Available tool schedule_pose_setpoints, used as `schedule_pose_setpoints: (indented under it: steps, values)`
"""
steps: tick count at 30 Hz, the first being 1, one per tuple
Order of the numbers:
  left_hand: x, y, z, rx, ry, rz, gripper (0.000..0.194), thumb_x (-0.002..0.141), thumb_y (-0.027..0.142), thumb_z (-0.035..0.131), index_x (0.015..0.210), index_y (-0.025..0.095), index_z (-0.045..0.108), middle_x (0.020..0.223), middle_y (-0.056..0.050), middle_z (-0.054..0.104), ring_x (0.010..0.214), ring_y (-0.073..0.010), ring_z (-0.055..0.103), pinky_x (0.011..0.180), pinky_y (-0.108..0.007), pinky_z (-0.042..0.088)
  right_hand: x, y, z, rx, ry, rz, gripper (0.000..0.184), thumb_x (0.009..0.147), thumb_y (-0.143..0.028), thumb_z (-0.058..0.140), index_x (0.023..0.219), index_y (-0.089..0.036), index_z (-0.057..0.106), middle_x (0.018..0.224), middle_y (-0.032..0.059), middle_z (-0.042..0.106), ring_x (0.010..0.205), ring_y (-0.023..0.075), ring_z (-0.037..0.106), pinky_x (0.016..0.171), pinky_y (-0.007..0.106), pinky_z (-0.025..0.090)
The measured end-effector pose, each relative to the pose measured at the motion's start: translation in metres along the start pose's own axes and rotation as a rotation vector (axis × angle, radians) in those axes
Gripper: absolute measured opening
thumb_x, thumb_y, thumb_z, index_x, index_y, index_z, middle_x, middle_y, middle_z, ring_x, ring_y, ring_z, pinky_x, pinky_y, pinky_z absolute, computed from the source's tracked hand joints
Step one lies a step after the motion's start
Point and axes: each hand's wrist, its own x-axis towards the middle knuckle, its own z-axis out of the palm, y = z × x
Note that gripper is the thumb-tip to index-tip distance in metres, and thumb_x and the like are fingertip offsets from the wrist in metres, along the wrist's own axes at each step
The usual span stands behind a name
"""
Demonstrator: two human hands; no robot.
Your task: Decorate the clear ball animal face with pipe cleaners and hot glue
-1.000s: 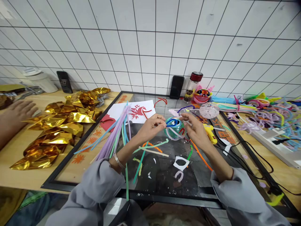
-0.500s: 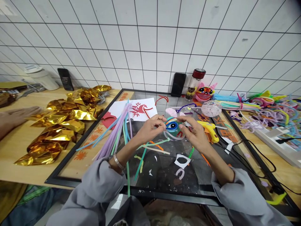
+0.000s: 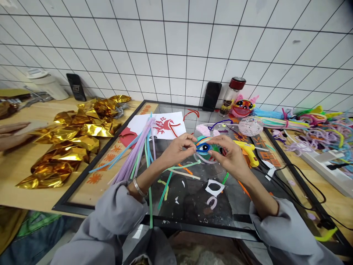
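Observation:
A blue pipe-cleaner eye [image 3: 204,148] with a white and black centre and orange strands over its top is held up between my two hands. My left hand [image 3: 180,150] pinches its left corner with thumb and fingertips. On the other side, my right hand [image 3: 228,152] grips the right edge between thumb and index finger. Partly hidden behind them lies a round clear piece with a green part and fuzzy pink ears [image 3: 203,129]. Below on the glass are a white paper cut-out with an eye-shaped hole [image 3: 209,188] and a curled lilac pipe cleaner [image 3: 211,202].
A bundle of pipe cleaners [image 3: 135,151] lies on the left, beside paper with a red print [image 3: 176,118]. At right are a yellow glue gun [image 3: 250,152], black cables and a power strip [image 3: 325,169]. Gold foil [image 3: 82,136] and another person's hands [image 3: 13,134] are far left.
My right thumb has come in closer against the eye's right edge. The eye has shifted slightly right in view. The other person's hands have moved and now show a pale sheet between them.

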Motion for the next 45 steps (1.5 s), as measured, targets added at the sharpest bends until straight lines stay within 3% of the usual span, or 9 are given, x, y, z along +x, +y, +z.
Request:
schedule_pose_setpoints:
  steps: [26, 36, 45]
  values:
    - [0.0, 0.003, 0.009, 0.077, 0.049, 0.043, 0.019, 0.085, 0.02, 0.057, 0.069, 0.016, 0.065, 0.103, -0.008, 0.062, 0.095, -0.0175, 0.061, 0.08, -0.028, 0.049, -0.001, -0.006, -0.001, -0.109, 0.024, -0.036, 0.018, 0.084, -0.017, 0.062, 0.1, -0.022, 0.069, 0.099, 0.0075, 0.067, 0.097, 0.0249, 0.063, 0.085, 0.041, 0.05]
    - [-0.002, 0.004, 0.014, 0.183, 0.089, 0.159, 0.02, 0.087, 0.016, 0.056, 0.069, 0.015, 0.065, 0.096, -0.007, 0.059, 0.092, -0.0172, 0.06, 0.082, -0.031, 0.048, -0.001, -0.009, -0.003, -0.172, 0.01, -0.074, 0.025, 0.084, -0.015, 0.061, 0.108, -0.02, 0.065, 0.1, 0.0079, 0.067, 0.096, 0.0257, 0.062, 0.083, 0.04, 0.048]
    - [-0.001, 0.002, 0.016, 0.181, 0.096, 0.179, 0.021, 0.085, 0.013, 0.055, 0.066, 0.015, 0.063, 0.093, -0.006, 0.058, 0.09, -0.0166, 0.059, 0.076, -0.028, 0.047, -0.001, -0.007, -0.001, -0.129, 0.014, -0.018, 0.018, 0.08, -0.013, 0.061, 0.095, -0.021, 0.07, 0.097, 0.0077, 0.066, 0.096, 0.0251, 0.063, 0.083, 0.04, 0.049]
